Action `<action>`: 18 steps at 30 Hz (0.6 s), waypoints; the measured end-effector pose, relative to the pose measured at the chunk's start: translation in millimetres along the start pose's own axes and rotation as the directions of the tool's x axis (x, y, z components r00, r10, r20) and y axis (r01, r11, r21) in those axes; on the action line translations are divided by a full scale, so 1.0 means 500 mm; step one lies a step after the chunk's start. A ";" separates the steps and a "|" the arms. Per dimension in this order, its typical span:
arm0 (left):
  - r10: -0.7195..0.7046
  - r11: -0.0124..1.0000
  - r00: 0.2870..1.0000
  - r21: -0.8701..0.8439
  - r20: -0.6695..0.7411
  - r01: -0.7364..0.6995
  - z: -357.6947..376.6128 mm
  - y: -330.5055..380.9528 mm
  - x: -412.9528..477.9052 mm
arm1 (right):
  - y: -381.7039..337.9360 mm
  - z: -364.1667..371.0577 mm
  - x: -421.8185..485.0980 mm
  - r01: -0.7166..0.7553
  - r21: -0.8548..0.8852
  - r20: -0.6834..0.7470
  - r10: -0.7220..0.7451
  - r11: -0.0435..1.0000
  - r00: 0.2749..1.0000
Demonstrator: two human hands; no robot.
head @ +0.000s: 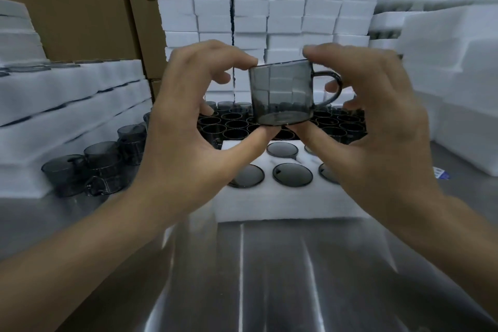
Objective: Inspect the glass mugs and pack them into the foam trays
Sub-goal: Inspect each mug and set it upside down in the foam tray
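Here the left hand (188, 121) and right hand (377, 127) together pinch a smoky grey glass mug (280, 91), held upright between them. Each forefinger curls onto the rim, each thumb props the base, and the handle points toward the right hand's fingers. Just below the hands lies a white foam tray (283, 197) with packed mugs (292, 175) seated in its round holes. Beyond the hands crowd loose mugs (234, 124), and stacked mugs (102, 159) stand left of the left hand. Foam blocks (269, 8) are stacked behind.
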State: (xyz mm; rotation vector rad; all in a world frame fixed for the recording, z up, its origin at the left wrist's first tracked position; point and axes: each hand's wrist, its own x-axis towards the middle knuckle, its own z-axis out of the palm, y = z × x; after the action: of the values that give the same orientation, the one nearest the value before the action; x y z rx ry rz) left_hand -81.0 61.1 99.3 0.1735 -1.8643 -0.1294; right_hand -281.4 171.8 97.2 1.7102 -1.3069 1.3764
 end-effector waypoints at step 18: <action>-0.187 0.951 0.971 -0.219 0.148 0.216 0.008 -0.043 -0.006 | 0.025 0.015 -0.014 -0.293 -0.012 0.259 0.286 0.956 0.923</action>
State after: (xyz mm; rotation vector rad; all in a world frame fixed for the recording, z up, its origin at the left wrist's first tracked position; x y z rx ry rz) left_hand -82.7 40.3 91.8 0.1959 -1.9363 -0.5103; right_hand -290.0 162.9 86.7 1.8159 -1.7532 1.3664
